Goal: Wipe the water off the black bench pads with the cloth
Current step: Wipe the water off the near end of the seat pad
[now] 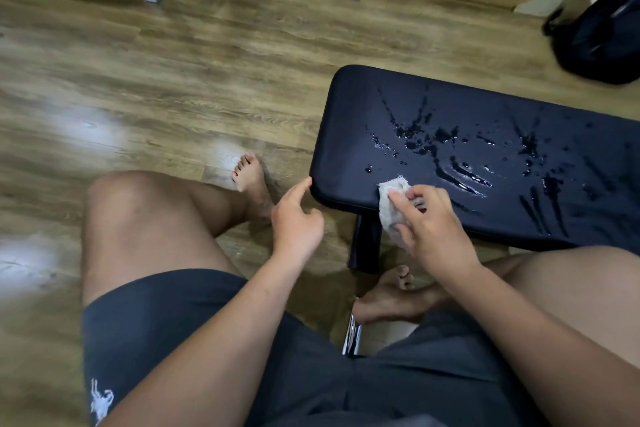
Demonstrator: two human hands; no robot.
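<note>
Pinching cloth (390, 210) in right grip (431, 229) at wet surface (433, 104)'s near edge; pointing released left grip (297, 222)'s forefinger at its corner.

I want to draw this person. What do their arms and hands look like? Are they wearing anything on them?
The left arm and right arm are bare as far as the picture shows: no sleeves. The left hand and right hand wear no gloves; I see no watch, bracelet or ring.
</note>
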